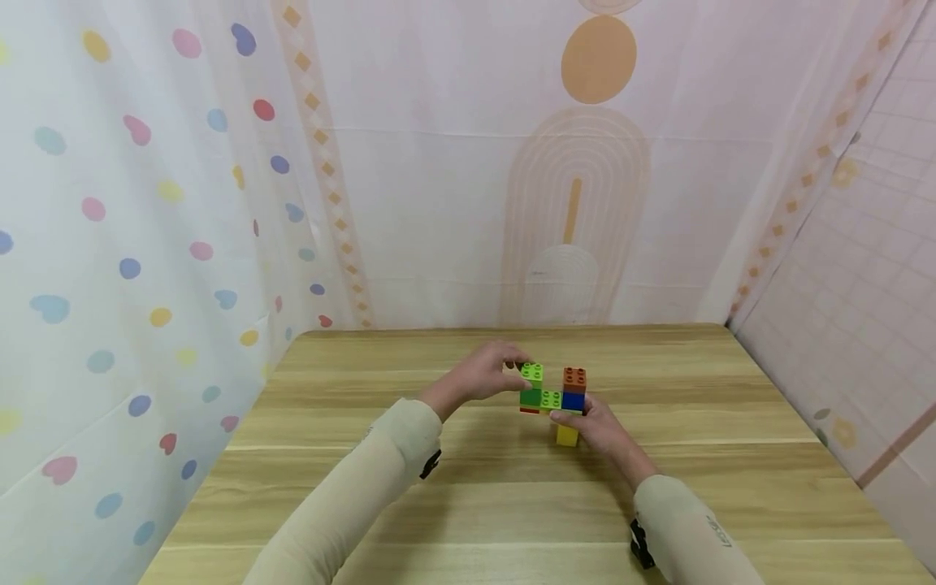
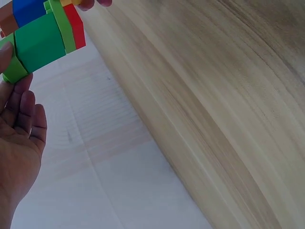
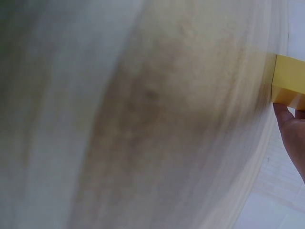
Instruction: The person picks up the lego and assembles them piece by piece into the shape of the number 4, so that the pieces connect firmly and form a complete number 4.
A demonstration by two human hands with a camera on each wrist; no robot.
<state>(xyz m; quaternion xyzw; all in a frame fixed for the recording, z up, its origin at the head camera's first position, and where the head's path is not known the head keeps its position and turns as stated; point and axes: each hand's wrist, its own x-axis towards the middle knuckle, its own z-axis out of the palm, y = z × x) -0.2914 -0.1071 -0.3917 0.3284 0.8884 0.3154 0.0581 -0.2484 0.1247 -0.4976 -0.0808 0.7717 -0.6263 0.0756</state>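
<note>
A small structure of toy building bricks stands on the table, with a yellow brick (image 1: 566,436) at its foot. On its left side a light green brick (image 1: 532,371) tops a dark green brick (image 1: 530,397), and a thin red piece (image 2: 76,26) lies beneath. To the right, a brown brick (image 1: 574,378) tops a blue brick (image 1: 574,401). My left hand (image 1: 488,370) pinches the light green brick between thumb and fingers. Low on the right side, my right hand (image 1: 603,426) grips the structure, its thumb across the front. The structure hides some right-hand fingers.
The wooden table (image 1: 351,406) spreads out around the hands, its far edge near a patterned curtain (image 1: 439,203). Dotted fabric (image 1: 139,203) hangs along the left side. Dark straps (image 1: 640,544) sit at both wrists.
</note>
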